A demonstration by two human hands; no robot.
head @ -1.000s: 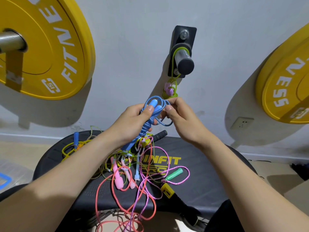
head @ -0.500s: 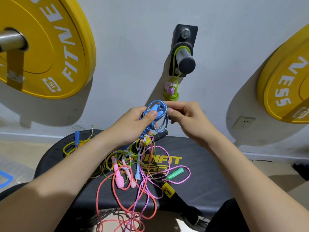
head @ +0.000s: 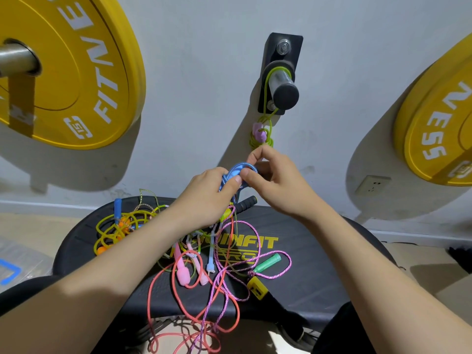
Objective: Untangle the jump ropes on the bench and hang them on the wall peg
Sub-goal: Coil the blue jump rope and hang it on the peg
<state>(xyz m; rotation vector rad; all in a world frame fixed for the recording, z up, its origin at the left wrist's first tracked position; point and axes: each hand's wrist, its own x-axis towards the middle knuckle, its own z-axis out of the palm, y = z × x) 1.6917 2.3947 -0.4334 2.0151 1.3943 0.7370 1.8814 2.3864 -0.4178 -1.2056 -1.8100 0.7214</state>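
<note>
Count: two hands, one wall peg [head: 282,84], one rope already on it, one rope in hand, two yellow weight plates [head: 84,80]. The number of ropes in the tangle cannot be told.

Left hand [head: 207,198]: raised over the far edge of the surface [head: 319,272], forearm slanting up from lower left. Fingers are curled round the bunched blue rope [head: 241,166], thumb pressed on top.

Right hand [head: 278,185]: just beside the left, thumbs nearly touching. Thumb and bent forefinger pinch the top loop of the same blue rope.

Blue rope: braided cord, blue flecked white, folded into a tight bundle between both hands.

Green rope [head: 265,98]: thin, smooth, lime cord. It is looped over the peg and its coil with two pale pink handles hangs just above the right hand. Peg is a short metal cylinder with a black cap, on a black wall plate.

Below the hands, on the black padded surface, lies the tangle: a coral rope [head: 149,295], smooth, trailing off the near edge; a pink speckled rope [head: 259,247], braided; two pink handles [head: 184,272]; one green handle [head: 268,261]; one yellow handle [head: 256,287]. A ribbed black handle [head: 245,203] sits directly under the hands.

Left of the left hand, apart from the tangle: a yellow rope [head: 120,226] in a loose coil with a blue handle.
</note>
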